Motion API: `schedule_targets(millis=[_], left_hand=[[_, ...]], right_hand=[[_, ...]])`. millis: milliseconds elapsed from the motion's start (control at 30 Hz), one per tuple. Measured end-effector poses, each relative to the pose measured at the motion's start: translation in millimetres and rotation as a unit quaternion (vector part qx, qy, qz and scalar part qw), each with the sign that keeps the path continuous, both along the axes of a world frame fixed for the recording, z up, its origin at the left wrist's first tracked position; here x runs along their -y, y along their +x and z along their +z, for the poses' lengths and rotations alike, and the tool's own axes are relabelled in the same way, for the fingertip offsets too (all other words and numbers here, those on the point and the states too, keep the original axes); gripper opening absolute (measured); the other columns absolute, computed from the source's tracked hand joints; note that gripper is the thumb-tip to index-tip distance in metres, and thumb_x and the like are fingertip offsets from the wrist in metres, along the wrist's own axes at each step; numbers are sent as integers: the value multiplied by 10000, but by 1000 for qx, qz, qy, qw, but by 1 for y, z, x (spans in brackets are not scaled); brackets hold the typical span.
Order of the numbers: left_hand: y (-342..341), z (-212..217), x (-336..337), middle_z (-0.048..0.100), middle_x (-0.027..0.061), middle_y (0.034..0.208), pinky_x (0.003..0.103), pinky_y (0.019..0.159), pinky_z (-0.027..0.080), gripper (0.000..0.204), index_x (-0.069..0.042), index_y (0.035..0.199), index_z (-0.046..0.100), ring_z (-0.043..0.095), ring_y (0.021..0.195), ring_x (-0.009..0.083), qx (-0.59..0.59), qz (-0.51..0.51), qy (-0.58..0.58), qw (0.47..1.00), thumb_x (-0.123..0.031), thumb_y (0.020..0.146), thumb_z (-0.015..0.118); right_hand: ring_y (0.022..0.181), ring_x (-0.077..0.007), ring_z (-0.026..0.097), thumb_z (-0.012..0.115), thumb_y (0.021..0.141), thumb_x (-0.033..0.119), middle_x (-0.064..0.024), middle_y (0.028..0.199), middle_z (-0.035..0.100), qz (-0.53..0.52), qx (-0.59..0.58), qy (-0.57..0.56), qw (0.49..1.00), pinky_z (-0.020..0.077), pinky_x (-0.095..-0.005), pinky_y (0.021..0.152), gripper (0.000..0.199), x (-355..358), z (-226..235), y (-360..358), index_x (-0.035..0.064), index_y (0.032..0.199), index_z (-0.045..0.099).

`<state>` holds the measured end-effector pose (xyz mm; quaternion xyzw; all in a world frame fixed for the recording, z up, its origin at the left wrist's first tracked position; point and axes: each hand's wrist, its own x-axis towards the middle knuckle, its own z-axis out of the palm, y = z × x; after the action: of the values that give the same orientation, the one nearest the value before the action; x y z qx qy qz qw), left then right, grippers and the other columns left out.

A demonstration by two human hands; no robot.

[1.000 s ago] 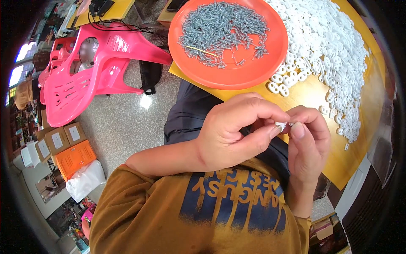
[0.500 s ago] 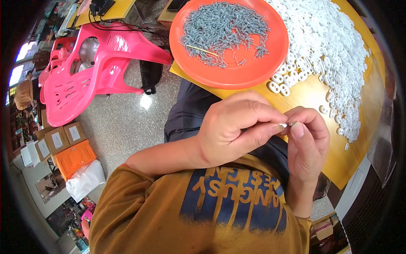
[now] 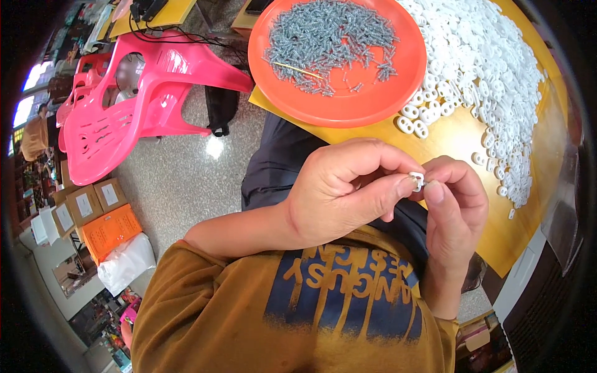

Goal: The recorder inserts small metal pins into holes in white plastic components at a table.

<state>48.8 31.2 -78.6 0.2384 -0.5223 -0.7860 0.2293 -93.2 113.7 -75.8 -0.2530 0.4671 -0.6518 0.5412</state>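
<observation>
In front of my chest, my left hand (image 3: 348,189) pinches a small white plastic two-hole piece (image 3: 419,178) between thumb and forefinger. Thumb and finger of my right hand (image 3: 457,208) are closed right against it, on a tiny grey metal bit that looks like a spring, mostly covered by the fingertips. Beyond my hands, an orange-red round tray (image 3: 336,115) holds a heap of small metal springs (image 3: 329,37) and a thin yellow stick (image 3: 298,69). To its right spreads a large pile of white two-hole pieces (image 3: 485,68).
Tray and pile rest on a yellow table (image 3: 448,140), its near edge running by my right forearm. A pink plastic chair (image 3: 124,118) stands at the left on the speckled floor. Cardboard boxes (image 3: 87,205), an orange package (image 3: 112,233) and a white bag (image 3: 127,264) lie farther left.
The white piece has turned in my left fingers, so that its looped shape now shows. Both hands stay close together in nearly the same place.
</observation>
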Motion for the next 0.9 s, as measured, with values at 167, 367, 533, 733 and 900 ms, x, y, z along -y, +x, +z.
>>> schedule_targets(millis=[167,367,533,733,900], left_hand=[[0,-1,0,582,81,846,181,531,438,158,21,987,545,546,619,73,4,-1,4,1000,-12,835,516],[0,-3,3,568,66,800,167,496,429,155,15,973,555,547,593,59,19,4,-121,992,5,820,534],[-1,-6,3,566,64,789,167,476,425,146,13,960,562,548,577,57,25,5,-134,991,6,816,538],[1,-4,3,571,62,787,178,478,433,134,14,952,562,549,578,61,40,-8,-83,996,-9,822,537],[1,-1,3,576,59,803,182,505,448,134,14,959,552,548,591,68,28,-8,77,997,-34,835,530]], right_hand=[[737,-95,514,546,798,-2,-48,799,549,-3,-78,2,997,412,-208,671,52,-1,0,-1,-23,842,526],[668,-111,492,566,764,-21,-55,737,540,-7,-262,10,965,383,-214,607,34,-2,3,-2,-21,779,535],[627,-132,488,574,749,-19,-63,686,531,1,-312,14,950,380,-226,580,41,0,7,-1,-18,741,534],[621,-134,485,565,756,-22,-61,689,530,16,-350,16,936,378,-227,573,36,0,4,-2,-20,746,531],[639,-152,496,564,751,-30,-75,708,536,-6,-316,-4,949,385,-238,588,43,-1,2,1,-29,779,532]])
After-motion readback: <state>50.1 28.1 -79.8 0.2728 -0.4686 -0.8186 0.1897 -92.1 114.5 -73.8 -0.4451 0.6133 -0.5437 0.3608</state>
